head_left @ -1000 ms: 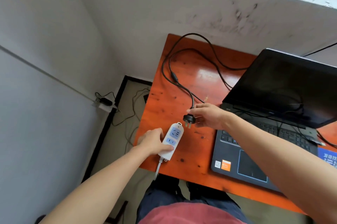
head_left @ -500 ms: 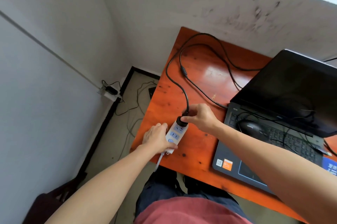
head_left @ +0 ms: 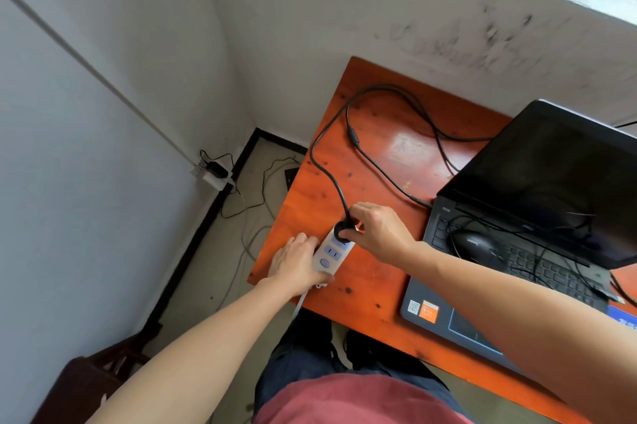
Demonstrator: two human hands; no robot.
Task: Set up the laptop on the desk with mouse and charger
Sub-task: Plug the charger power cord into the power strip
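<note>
An open black laptop [head_left: 537, 202] stands on the orange wooden desk [head_left: 372, 161]. A black wired mouse [head_left: 474, 244] lies on its keyboard with its thin cable tangled over the keys. The black charger cable [head_left: 331, 133] loops across the desk to the laptop's left side. Its round black plug [head_left: 343, 230] sits in the top socket of a white power strip [head_left: 331, 253] at the desk's left front. My right hand [head_left: 377, 228] pinches the plug. My left hand [head_left: 296, 263] grips the strip from its left side.
The strip's white cord [head_left: 299, 304] hangs off the desk's front edge. On the floor to the left lie loose cables [head_left: 255, 196] and a wall socket with a black adapter [head_left: 215, 170]. A dark wooden piece of furniture [head_left: 89, 385] stands at the lower left. A wall backs the desk.
My right hand brought the plug from just above the strip down into its top socket. My left hand kept holding the strip. The camera view shifted left.
</note>
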